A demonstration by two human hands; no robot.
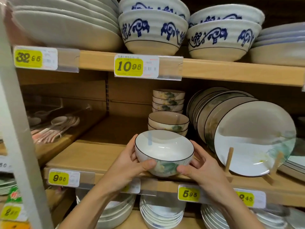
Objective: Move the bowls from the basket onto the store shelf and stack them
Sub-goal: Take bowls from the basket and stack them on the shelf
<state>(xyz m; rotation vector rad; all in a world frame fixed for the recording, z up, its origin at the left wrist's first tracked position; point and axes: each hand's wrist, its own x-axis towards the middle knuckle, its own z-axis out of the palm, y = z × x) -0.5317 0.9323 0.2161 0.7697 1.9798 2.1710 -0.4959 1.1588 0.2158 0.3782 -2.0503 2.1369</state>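
**Operator:** What couldn't you make out?

**Observer:** I couldn't tell whether the foot of the bowl [164,151] touched the board. Your thumbs and the front lip of the shelf [92,156] covered that spot. The bowl hid the base of the short stack [168,123] right behind it. That stack in turn hid the base of the tall stack [168,100] further back. The spoons [54,128] off to the left were blurred. The blue-patterned bowls [153,30] on the board above were cut off at the top of the view.

**Operator:** How many of each?

**Observer:** You held one bowl. The short stack showed two rims for sure and perhaps a third. The tall stack showed five. The blue-patterned bowls stood in two piles of two. The plates [247,129] propped on a wooden stand [229,161] overlapped too closely to count.

**Operator:** And the bowl itself?

**Observer:** It was white and glossy inside, with a thin dark line round the rim. Green leaves and a pale yellow flower showed on the outer wall. A pale blue streak ran down the inner wall, and I couldn't tell whether it was a sticker or glare. You held the bowl upright at the shelf's front edge, just ahead of the short stack. Your left hand [130,164] and right hand [199,167] each curled round one side, with the thumbs pressed on the near wall.
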